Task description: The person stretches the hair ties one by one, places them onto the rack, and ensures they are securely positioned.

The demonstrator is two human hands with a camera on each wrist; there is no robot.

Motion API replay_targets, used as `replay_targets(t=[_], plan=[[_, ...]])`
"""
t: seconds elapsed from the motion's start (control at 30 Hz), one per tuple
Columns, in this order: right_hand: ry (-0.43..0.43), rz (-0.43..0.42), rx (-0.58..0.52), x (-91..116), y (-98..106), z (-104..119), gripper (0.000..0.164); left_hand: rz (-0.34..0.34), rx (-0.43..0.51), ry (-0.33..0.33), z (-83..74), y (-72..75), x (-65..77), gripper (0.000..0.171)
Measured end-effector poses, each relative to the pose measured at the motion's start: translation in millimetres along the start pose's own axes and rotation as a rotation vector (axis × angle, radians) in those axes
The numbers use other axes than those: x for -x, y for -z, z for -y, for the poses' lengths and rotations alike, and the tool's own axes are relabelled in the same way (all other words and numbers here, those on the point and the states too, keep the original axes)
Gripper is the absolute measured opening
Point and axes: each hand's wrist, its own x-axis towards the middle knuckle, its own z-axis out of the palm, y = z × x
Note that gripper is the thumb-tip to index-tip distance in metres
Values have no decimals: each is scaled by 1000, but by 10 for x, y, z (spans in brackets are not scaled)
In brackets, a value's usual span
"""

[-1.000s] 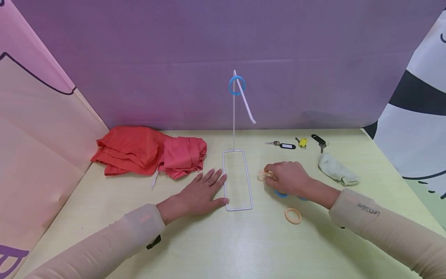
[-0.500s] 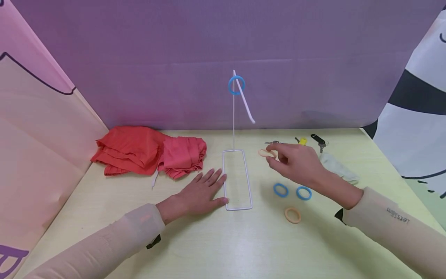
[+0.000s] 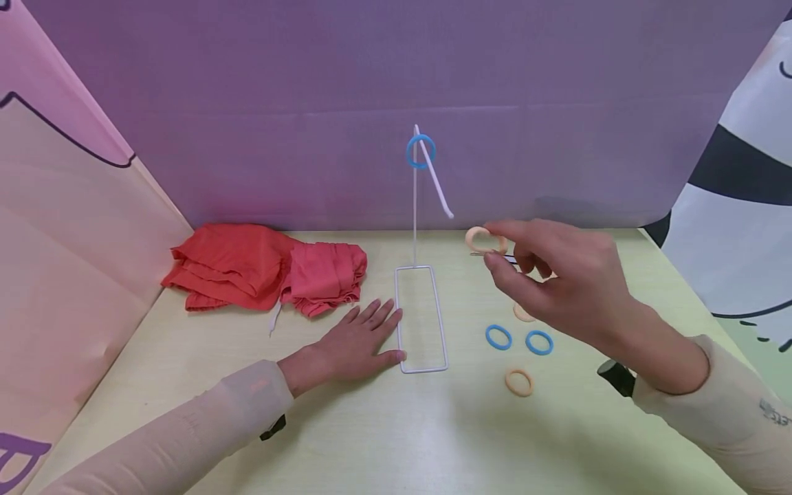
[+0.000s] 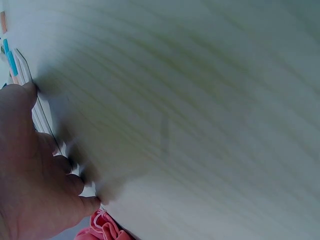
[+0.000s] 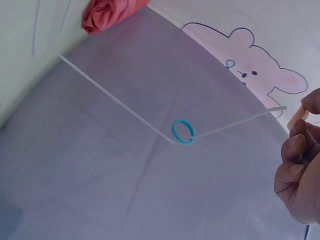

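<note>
My right hand pinches a pale orange ring between thumb and fingertips, raised above the table. In the right wrist view this ring is seen edge-on, close to the free end of the white wire stand's arm. A blue ring hangs on that arm near the upright. Flat on the table, my left hand has straight, spread fingers, with thumb and fingertips touching the left side of the stand's rectangular base.
Two blue rings and an orange ring lie right of the base. Another pale ring is partly covered by my right hand, which also hides most of the keys. A red cloth and a pink cloth lie back left.
My right hand has picked the pale orange ring up off the table and carried it upward and away, uncovering the two blue rings. The left hand has stayed in place on the base.
</note>
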Motion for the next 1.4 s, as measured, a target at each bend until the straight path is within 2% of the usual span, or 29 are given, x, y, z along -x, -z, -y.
replay_targets(t=[0.1,0.37,0.53,0.8,1.03,1.4], plan=[[51,-33,45,-81,-3,44,27,4,-6,2,3,-4,-3,83],[131,-24,179,-170,-129,18,20,19,-6,7,-9,-21,11,83],[145,-19,251,-220,-232,-55,18,16,-4,13,-16,-22,20,83],[156,7,283,-301,-395,-238,20,13,2,9,-18,0,22,83],[155,28,343,-408,-566,-413,15,13,-1,7,-10,5,17,82],[144,109,463,-526,-747,-694,14,5,-8,1,2,6,-2,83]])
